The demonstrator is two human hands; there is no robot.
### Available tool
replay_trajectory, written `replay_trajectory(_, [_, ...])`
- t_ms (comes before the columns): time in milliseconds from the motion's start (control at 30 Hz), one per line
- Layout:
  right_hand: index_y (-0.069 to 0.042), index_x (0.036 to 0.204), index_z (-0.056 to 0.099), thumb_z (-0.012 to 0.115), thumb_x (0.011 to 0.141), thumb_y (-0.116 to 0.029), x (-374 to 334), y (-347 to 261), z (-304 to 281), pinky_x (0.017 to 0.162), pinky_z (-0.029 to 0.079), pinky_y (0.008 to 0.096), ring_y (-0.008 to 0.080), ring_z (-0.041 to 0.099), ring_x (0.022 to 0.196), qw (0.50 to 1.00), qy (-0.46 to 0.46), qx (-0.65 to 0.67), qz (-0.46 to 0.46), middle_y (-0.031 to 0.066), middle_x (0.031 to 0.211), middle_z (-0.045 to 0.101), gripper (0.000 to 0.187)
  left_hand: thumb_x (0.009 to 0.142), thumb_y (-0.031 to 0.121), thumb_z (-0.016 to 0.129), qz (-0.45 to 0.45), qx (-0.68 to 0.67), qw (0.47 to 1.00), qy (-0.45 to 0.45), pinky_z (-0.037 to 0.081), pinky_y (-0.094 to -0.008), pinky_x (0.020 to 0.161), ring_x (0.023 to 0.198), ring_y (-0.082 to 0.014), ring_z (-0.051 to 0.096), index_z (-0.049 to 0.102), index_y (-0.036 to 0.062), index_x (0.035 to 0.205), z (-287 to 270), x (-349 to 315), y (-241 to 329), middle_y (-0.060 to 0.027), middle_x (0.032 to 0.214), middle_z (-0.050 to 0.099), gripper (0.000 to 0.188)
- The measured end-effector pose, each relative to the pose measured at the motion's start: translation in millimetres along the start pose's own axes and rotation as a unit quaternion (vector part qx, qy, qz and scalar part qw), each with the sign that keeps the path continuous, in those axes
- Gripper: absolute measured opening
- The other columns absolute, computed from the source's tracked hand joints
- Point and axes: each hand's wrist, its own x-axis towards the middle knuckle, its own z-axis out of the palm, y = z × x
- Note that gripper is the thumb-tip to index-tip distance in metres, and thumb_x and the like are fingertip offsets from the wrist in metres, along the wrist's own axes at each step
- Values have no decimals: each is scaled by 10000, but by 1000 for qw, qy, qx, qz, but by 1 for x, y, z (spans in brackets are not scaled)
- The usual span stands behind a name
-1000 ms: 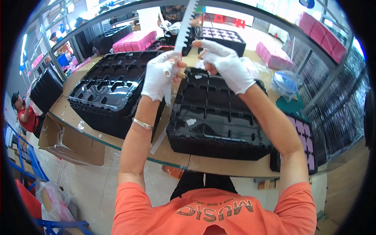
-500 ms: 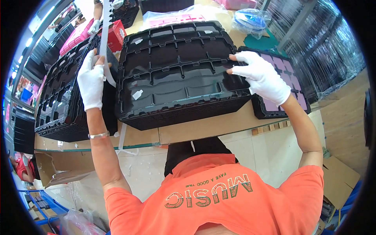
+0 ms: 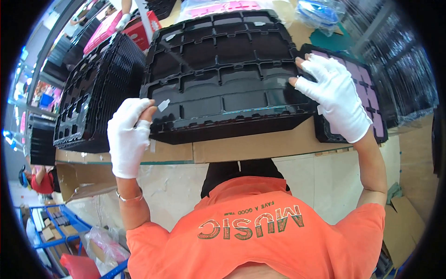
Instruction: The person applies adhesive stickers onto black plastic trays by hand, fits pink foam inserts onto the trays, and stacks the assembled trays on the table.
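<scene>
Black tray stack [image 3: 223, 79] sits on the bench [image 3: 260, 144] between your hands: left hand [image 3: 127, 135] pinches tape at its near corner, right hand [image 3: 337, 95] lies flat, fingers spread, on its far edge; strapping looks unfinished.

Both arms are reaching forward. The white-gloved left hand [image 3: 128, 137] is curling its fingers in a pinch, while the white-gloved right hand [image 3: 335, 96] is lying flat, fingers spread.

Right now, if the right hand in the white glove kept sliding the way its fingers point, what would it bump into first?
The right hand points left across the top black tray, which its fingertips already touch. Going on, it would probably meet that tray's raised ribs first; depth is hard to judge.
</scene>
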Motion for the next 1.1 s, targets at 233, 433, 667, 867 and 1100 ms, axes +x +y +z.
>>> replay_trajectory(233, [-22, 1051, 646, 536, 588, 91, 11, 0, -13, 1013, 419, 483, 391, 536, 1203, 996, -9, 88, 1, 169, 1234, 604, 489, 796, 31, 708, -22, 72, 993, -93, 481, -284, 625, 684, -206, 639, 692, 9, 916, 3, 7, 1, -101, 796, 659, 123])
replay_trajectory(433, [-69, 1036, 669, 619, 598, 113, -16, 8, -1, 937, 481, 401, 333, 584, 1123, 991, 43, 114, 51, 108, 1173, 636, 476, 805, 106, 715, -43, 183, 966, -175, 487, -317, 606, 653, -249, 648, 724, 20, 877, 9, 26, 17, -104, 779, 677, 112])
replay_trajectory(667, [-71, 1075, 669, 616, 619, 142, -39, 19, 7, 923, 480, 378, 333, 580, 1126, 988, 47, 119, 91, 126, 1165, 638, 505, 795, 150, 699, -79, 250, 939, -223, 516, -347, 652, 677, -293, 663, 741, 53, 857, 24, 42, 19, -142, 748, 687, 122])
replay_trajectory(867, [-54, 1102, 660, 600, 632, 161, -49, 23, 1, 951, 461, 377, 331, 577, 1134, 981, 46, 150, 115, 141, 1169, 636, 521, 790, 176, 620, -91, 281, 926, -234, 532, -382, 663, 675, -303, 670, 740, 56, 854, 26, 56, 17, -157, 731, 681, 182])
replay_trajectory(1100, [-44, 1129, 654, 578, 645, 192, -60, 25, 4, 959, 459, 371, 321, 570, 1154, 976, 42, 174, 123, 141, 1180, 631, 544, 831, 131, 605, -317, -4, 924, -213, 362, -205, 482, 551, -54, 461, 672, 10, 859, 6, 35, 4, 19, 682, 563, 141])
